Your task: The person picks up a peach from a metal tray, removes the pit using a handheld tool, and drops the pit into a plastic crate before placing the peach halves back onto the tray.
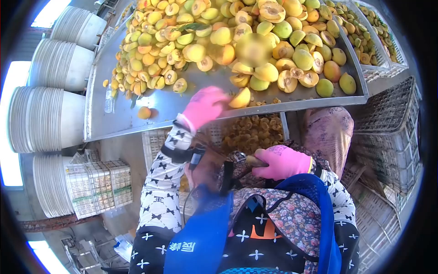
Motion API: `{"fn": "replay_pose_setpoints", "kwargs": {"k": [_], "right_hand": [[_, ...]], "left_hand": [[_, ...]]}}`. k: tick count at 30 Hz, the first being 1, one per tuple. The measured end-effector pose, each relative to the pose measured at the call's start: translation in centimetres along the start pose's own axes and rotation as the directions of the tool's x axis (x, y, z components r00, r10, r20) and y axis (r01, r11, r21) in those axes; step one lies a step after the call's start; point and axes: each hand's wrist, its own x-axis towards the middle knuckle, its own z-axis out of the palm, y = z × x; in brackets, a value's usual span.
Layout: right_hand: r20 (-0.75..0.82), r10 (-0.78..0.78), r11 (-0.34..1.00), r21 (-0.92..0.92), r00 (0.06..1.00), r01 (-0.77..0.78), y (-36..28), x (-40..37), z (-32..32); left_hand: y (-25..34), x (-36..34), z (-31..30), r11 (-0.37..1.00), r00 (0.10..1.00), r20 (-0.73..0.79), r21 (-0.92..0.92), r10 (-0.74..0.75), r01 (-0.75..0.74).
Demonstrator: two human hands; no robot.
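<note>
My left hand point(206, 108), in a pink glove, is over the front edge of the metal table point(191, 98), blurred by motion. Its fingertips are right beside a yellow peach half point(241, 98); I cannot tell if they grip it. Lower down, in front of my body, my right hand point(285, 162), also gloved in pink, is closed around a wooden-handled pitting spoon point(240, 156) with a round metal end pointing left. A large heap of halved peaches point(182, 39) covers the back of the table, some with brown stones showing.
Below the table edge stands a crate of small orange-brown pieces point(253, 132). One peach point(144, 113) and a clear bottle point(109, 99) are at the table's left. Stacked white tubs point(45, 118) line the left; plastic crates point(388, 132) stand right. Fruit-filled crates point(365, 41) are behind.
</note>
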Motion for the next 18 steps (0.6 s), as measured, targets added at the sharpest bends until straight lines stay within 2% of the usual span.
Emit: {"fn": "replay_pose_setpoints", "kwargs": {"k": [1,2,4,7,10,13,16,18], "right_hand": [[-0.007,0.006,1.0,-0.001,1.0,-0.006,-0.1,0.1,0.0],[-0.023,-0.005,1.0,-0.008,1.0,0.005,-0.3,0.1,0.0],[-0.051,-0.019,0.999,-0.027,0.999,0.017,-0.6,0.1,0.0],[-0.014,-0.037,0.998,-0.057,0.999,0.036,-0.2,0.5,-0.2],[-0.015,0.078,0.997,-0.009,0.997,-0.078,-0.5,0.7,-0.6],[-0.097,0.067,0.998,0.01,0.993,-0.066,-0.8,0.3,-0.9],[-0.136,0.069,0.992,0.118,0.988,-0.053,-1.0,0.1,-1.8],[-0.288,0.076,0.937,0.347,0.955,0.03,-0.4,0.3,-1.2]], "left_hand": [[0.2,-0.9,-0.9,0.994,0.995,0.007,-0.047,-0.1,0.101],[0.8,-1.4,-1.0,0.955,0.959,0.001,-0.084,-0.285,0.284],[4.3,-0.3,-1.2,0.775,0.788,0.008,-0.174,-0.616,0.608],[3.2,1.1,2.2,0.93,0.937,-0.091,0.124,-0.337,0.346],[5.4,3.5,3.8,0.89,0.919,-0.025,0.24,-0.393,0.388],[6.8,4.3,3.0,0.854,0.854,0.075,0.133,-0.516,0.504],[6.4,3.0,4.2,0.864,0.864,-0.07,-0.118,-0.499,0.49],[7.3,2.5,4.6,0.887,0.868,-0.214,-0.222,-0.449,0.404]]}}
